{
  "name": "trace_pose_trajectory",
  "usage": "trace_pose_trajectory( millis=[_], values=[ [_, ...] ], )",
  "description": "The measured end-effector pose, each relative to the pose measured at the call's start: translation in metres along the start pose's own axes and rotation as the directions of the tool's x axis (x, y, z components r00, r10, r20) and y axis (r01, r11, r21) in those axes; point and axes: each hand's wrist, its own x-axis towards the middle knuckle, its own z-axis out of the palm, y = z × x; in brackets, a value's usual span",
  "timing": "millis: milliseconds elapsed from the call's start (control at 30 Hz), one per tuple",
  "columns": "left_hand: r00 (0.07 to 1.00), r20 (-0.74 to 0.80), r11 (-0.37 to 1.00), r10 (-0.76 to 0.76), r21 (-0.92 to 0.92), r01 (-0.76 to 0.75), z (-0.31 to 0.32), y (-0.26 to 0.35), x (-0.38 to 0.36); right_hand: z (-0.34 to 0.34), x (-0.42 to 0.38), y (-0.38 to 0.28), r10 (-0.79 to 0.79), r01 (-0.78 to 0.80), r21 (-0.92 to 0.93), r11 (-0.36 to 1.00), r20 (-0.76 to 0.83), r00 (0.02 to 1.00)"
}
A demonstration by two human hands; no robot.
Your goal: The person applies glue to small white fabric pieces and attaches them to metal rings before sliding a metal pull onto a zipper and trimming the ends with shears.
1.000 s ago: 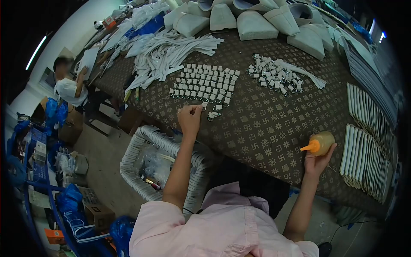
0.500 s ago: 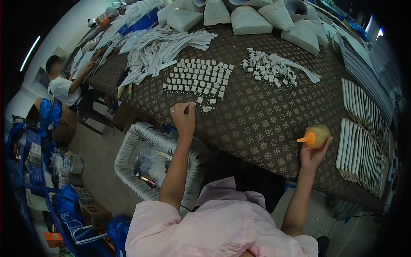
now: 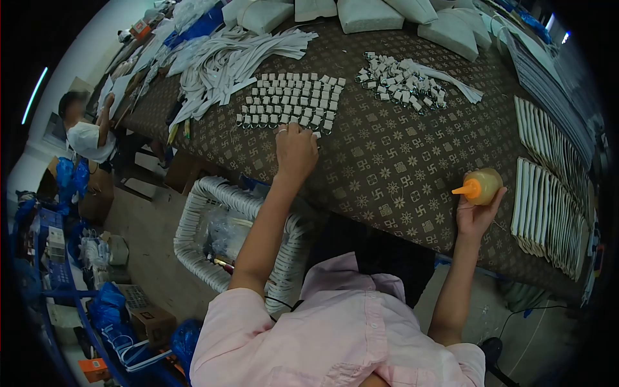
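Your round bottle (image 3: 488, 187) and your little white tabs (image 3: 285, 100).
The bottle is cloudy yellow and tipped over in your right hand (image 3: 476, 218), with its orange tip (image 3: 461, 190) pointing to your left. The white tabs sit close together in rows on the table (image 3: 380, 161), and many show a dark ring at one end. Your left hand (image 3: 297, 152) is just beside the nearest row and hides a bit of it.

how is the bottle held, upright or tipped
Tipped: in the right hand, the bottle has its orange nozzle pointing left, not up.
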Motion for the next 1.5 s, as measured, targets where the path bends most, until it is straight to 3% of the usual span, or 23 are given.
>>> trace_pose_trajectory(
  millis=[167,233,333,433,567,600,633,667,733,867,933,967,1033,1067,1133,1233,1367,1433,1467,1500],
  values=[
    [0.99,0.126,0.997,-0.068,0.034,0.064,-0.006,0.012,-0.004,0.001,0.001,0.001,0.003,-0.006,-0.055,0.998,-0.067,0.998],
    [0.99,0.126,0.993,-0.061,-0.089,0.072,-0.009,0.017,-0.005,-0.001,0.002,0.0,0.01,-0.014,-0.052,0.999,-0.072,0.997],
    [0.987,0.105,0.982,-0.123,-0.128,0.136,-0.006,0.018,-0.003,0.0,0.002,0.0,0.012,-0.015,-0.031,0.999,-0.074,0.997],
    [0.979,0.197,0.993,-0.048,-0.097,0.068,-0.006,0.015,0.0,-0.003,0.002,-0.001,0.01,-0.011,-0.013,1.0,-0.079,0.997],
    [0.982,0.171,0.993,0.078,-0.096,-0.062,-0.02,0.027,0.005,-0.001,0.002,-0.001,0.016,-0.017,-0.01,1.0,-0.082,0.997],
    [0.953,0.295,0.931,-0.069,-0.323,0.168,-0.026,0.035,0.004,-0.001,0.002,-0.001,0.015,-0.016,-0.009,1.0,-0.083,0.996],
    [0.88,0.444,0.774,-0.17,-0.493,0.398,-0.032,0.042,0.005,-0.002,0.002,-0.001,0.017,-0.018,-0.012,1.0,-0.072,0.997],
    [0.879,0.447,0.775,-0.164,-0.493,0.395,-0.039,0.049,0.006,-0.004,0.002,-0.001,0.017,-0.018,-0.015,1.0,-0.064,0.998],
    [0.835,0.531,0.271,-0.144,-0.79,0.55,-0.051,0.057,0.005,-0.006,0.003,-0.002,0.027,-0.025,0.023,0.999,-0.06,0.998],
    [0.81,0.584,0.38,-0.062,-0.737,0.56,-0.056,0.055,0.008,-0.006,0.003,-0.001,0.032,-0.029,0.046,0.999,-0.054,0.998],
    [0.704,0.71,0.663,0.027,-0.54,0.519,-0.049,0.059,0.005,-0.005,0.002,-0.002,0.033,-0.031,0.04,0.999,-0.043,0.999],
    [0.699,0.714,0.663,0.033,-0.539,0.519,-0.045,0.061,0.005,-0.005,0.002,-0.002,0.031,-0.029,0.038,0.999,-0.031,0.999],
    [0.756,0.654,0.924,0.039,-0.311,0.222,-0.037,0.065,0.002,-0.006,0.002,-0.002,0.025,-0.023,0.038,0.999,-0.06,0.998],
    [0.752,0.657,0.923,0.043,-0.314,0.221,-0.035,0.069,0.002,-0.007,0.002,-0.002,0.022,-0.019,0.039,0.999,-0.076,0.997],
    [0.779,0.625,0.994,0.056,-0.11,0.017,-0.033,0.077,0.003,-0.007,0.001,-0.003,0.018,-0.016,0.029,0.999,-0.067,0.998],
    [0.74,0.667,0.996,0.084,-0.052,-0.067,-0.025,0.076,0.008,-0.005,0.001,-0.002,0.015,-0.014,0.017,1.0,-0.056,0.998],
    [0.756,0.652,0.99,0.063,-0.138,0.036,-0.028,0.062,0.013,-0.006,0.002,-0.002,0.015,-0.013,0.032,0.999,-0.064,0.998],
    [0.733,0.68,0.876,-0.002,-0.352,0.33,-0.041,0.061,0.012,-0.005,0.001,-0.002,0.04,-0.038,0.054,0.998,-0.033,0.999],
    [0.738,0.675,0.881,-0.019,-0.338,0.332,-0.048,0.055,0.011,-0.006,0.001,-0.003,0.042,-0.041,0.055,0.998,-0.003,0.999],
    [0.769,0.628,0.793,-0.12,-0.406,0.455,-0.055,0.047,0.01,-0.006,0.001,-0.003,0.041,-0.043,0.055,0.998,0.023,0.999]
  ],
)
